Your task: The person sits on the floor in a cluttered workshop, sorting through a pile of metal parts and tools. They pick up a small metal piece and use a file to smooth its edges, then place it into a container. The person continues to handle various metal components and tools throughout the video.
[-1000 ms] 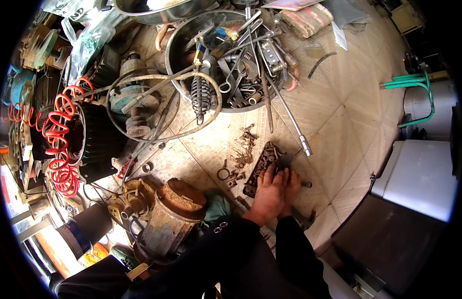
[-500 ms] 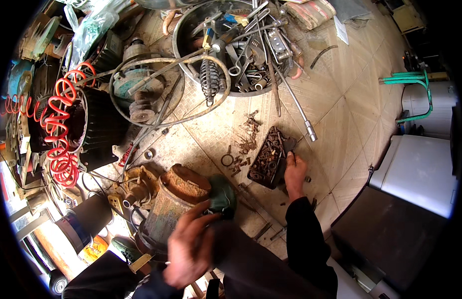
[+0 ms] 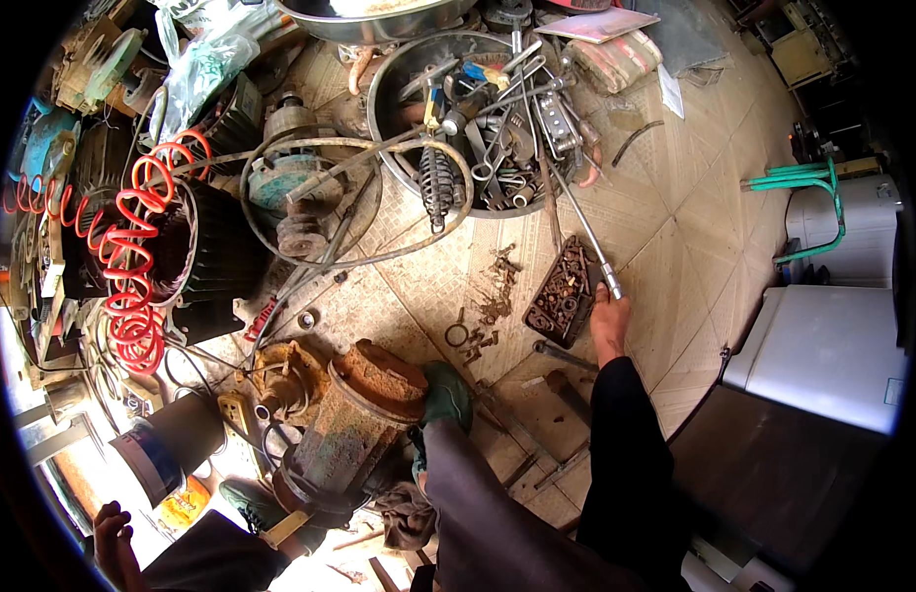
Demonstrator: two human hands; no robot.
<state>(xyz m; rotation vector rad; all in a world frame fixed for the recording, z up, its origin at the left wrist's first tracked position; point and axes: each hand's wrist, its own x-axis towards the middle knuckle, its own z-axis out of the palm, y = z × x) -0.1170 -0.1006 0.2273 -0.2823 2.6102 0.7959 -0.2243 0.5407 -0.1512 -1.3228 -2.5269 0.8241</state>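
My right hand [image 3: 609, 326] is closed around the socket end of a long-handled socket wrench [image 3: 584, 225], beside a dark tray [image 3: 549, 337] of rusty bolts and nuts. The wrench's far part rests over a round metal basin [image 3: 374, 104] full of hand tools. At the lower left edge, my left hand [image 3: 117, 548] is raised with loosely bent fingers and nothing visible in it. A rusty, cylindrical motor housing [image 3: 344, 434] stands on the floor between my feet, next to my green shoe [image 3: 446, 395]. Loose bolts [image 3: 497, 286] and a ring-ended bolt [image 3: 458, 333] lie left of the tray.
A red coiled hose [image 3: 132, 266] hangs over motor parts at the left. A looped cable [image 3: 354, 261] and a coil spring [image 3: 436, 187] lie near the basin. Bars and a pipe piece [image 3: 569, 395] are on the tiles nearer me. A white box-shaped appliance [image 3: 823, 345] stands at the right.
The tray has been pushed away from me, and my right hand has gone from its edge to the socket wrench's end. My left hand has swung from above the housing to the far lower left.
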